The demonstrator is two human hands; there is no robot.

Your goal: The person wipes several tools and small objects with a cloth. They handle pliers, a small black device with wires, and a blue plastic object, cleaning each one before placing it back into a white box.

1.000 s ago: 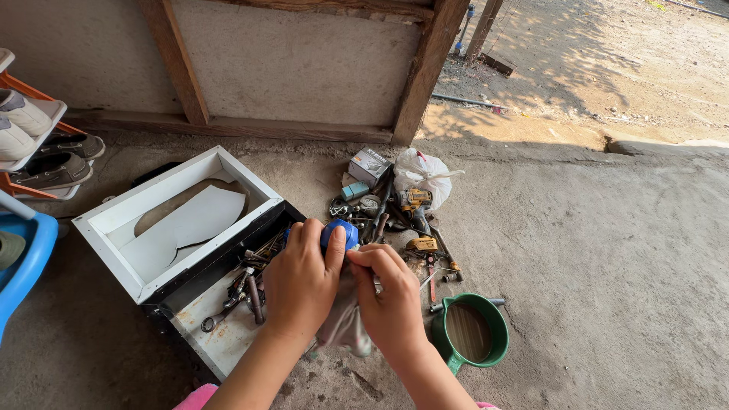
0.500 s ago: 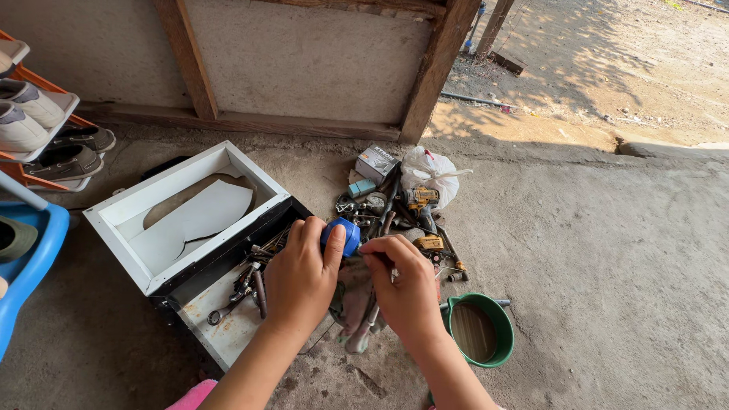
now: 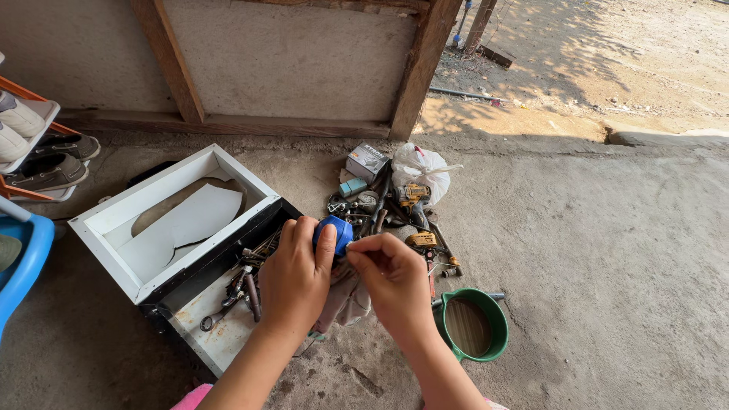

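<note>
Blue knob (image 3: 335,232) gripped by left hand (image 3: 295,279), above toolbox (image 3: 190,250) | right hand (image 3: 395,285) fingers pinched on grey rag (image 3: 345,300) beside it | best wiped with knob held steady, rag kept tight.

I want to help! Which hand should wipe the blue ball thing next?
Probably the right hand: its fingers pinch at the blue round object, beside the cloth. The left hand is busy gripping it.
</note>
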